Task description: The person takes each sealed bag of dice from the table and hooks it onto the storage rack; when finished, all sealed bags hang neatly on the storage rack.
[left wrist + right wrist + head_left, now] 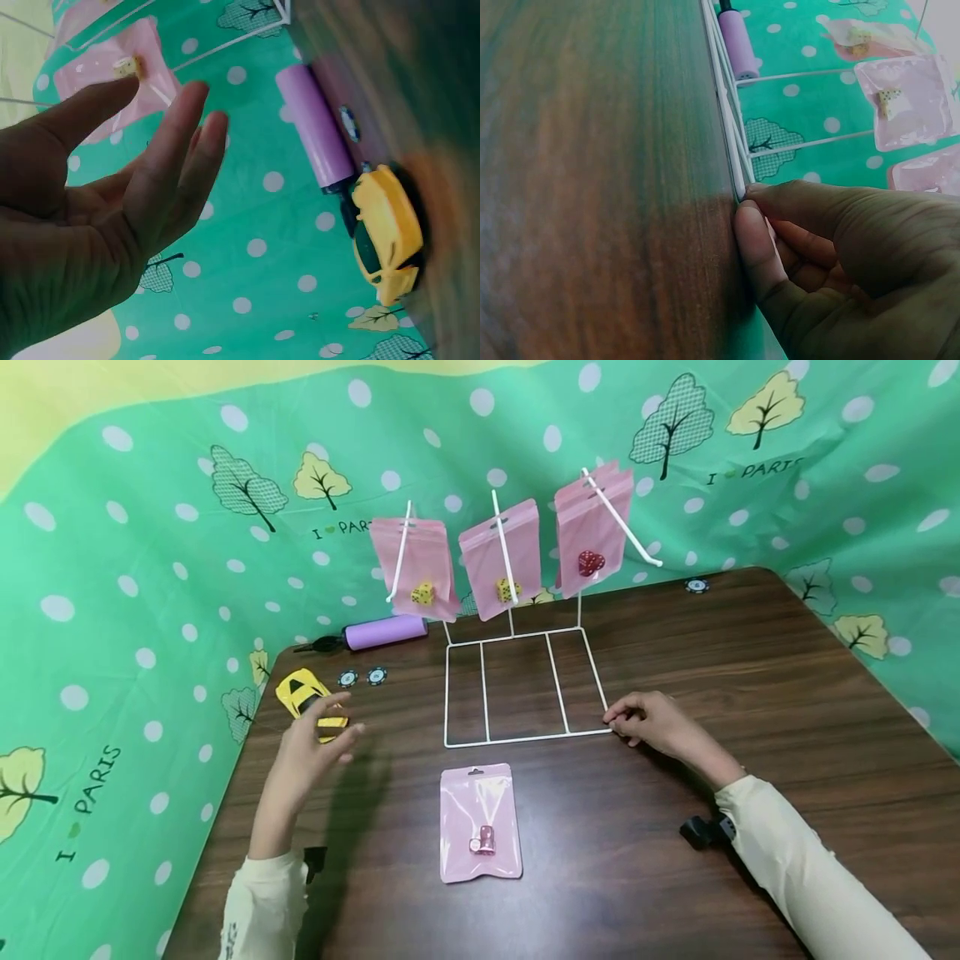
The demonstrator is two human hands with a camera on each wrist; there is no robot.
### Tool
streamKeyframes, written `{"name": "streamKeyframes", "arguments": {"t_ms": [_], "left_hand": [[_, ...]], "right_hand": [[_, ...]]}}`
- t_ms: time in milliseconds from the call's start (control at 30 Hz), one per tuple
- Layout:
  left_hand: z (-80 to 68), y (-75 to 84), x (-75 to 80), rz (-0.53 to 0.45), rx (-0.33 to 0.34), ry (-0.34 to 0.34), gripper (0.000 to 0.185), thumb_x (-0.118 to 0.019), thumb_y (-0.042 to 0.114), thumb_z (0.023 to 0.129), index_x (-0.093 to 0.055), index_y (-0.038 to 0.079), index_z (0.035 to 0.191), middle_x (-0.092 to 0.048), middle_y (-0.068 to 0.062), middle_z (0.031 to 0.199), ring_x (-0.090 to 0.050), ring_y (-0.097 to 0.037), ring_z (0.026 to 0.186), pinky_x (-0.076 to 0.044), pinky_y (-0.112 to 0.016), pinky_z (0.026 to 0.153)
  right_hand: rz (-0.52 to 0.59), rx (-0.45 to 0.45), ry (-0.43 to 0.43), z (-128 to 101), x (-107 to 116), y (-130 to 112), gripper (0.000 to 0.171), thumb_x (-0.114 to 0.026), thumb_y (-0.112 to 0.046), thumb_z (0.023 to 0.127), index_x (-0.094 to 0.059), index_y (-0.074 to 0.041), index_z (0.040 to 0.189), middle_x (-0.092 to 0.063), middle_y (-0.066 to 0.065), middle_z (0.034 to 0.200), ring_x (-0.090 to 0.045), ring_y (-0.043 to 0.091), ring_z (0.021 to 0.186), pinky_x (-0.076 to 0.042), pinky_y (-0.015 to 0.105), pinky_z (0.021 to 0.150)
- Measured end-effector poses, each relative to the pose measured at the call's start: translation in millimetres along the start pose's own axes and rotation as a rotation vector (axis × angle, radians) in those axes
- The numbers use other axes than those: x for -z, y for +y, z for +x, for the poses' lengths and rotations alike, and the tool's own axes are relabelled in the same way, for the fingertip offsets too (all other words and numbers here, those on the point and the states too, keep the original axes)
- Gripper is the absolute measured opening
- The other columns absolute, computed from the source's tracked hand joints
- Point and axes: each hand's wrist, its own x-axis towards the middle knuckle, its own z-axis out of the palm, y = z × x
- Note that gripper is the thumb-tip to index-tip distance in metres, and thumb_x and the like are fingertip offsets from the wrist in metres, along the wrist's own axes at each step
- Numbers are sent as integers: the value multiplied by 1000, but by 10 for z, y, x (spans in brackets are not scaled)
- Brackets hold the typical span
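**Green cloth, brown worktop, hands at a wire rack**

Green dotted cloth (150, 568) with trees printed on it hangs behind and beside a dark wood worktop (750, 693).

On the worktop stands a white wire rack (525, 685). Its flat base frame lies on the wood, split into three bays, and three prongs rise from its back edge. The right hand (660, 727) is at the near right corner of the base. In the right wrist view its fingers (754, 240) curl round the wire there, thumb and fingertip pinching it against the worktop.

The left hand (311, 752) hovers above the worktop to the left of the rack, its fingers (176, 150) straight and slightly spread, holding nothing. Just past it sits a yellow toy car (309, 700), partly hidden by the hand in the head view.

A pink bag (481, 822) lies flat on the worktop just in front of the rack, between the two hands, with a small pink die (483, 841) inside. More pink bags hang from the prongs: the left bag (416, 568) and the middle bag (501, 560) each show a yellow die, the right bag (592, 531) a red one.

Behind the car lie two round chips (362, 677) and a purple cylinder (384, 632). Another chip (697, 585) lies at the far right edge.
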Motion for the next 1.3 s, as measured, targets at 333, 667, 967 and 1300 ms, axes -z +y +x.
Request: {"name": "streamKeyframes", "arguments": {"t_ms": [333,667,967,1300], "left_hand": [[-274,-87,-451,-23,40,-123,53,-76,4,101,-54,-6,149,-66,-31,127,-75,-37,101,-65,-37,70],[-492,-158,-887,42,-40,-180,37,-86,6,92,-71,0,126,-75,-15,103,-74,-22,84,-60,-35,69],[-634,-16,-1130,109,-98,-188,47,-93,10,85,-71,1,125,-71,-12,102,-68,-19,83,-55,-30,70],[-628,68,-1258,206,-98,-199,45,-94,12,83,-70,3,120,-68,-6,95,-59,-18,82,-50,-34,69]], "right_hand": [[23,2,4,-4,9,6,15,-66,0,104,-75,8,113,-70,13,97,-66,18,76,-58,29,63],[25,-6,-1,-6,24,5,15,-66,0,104,-74,9,113,-71,14,97,-66,18,75,-58,29,62],[21,-12,-2,8,16,8,15,-67,0,103,-74,8,113,-70,13,97,-66,18,76,-59,29,64],[9,-4,-1,11,-1,-17,14,-67,-1,103,-75,7,112,-70,12,97,-66,18,76,-58,29,64]]}}
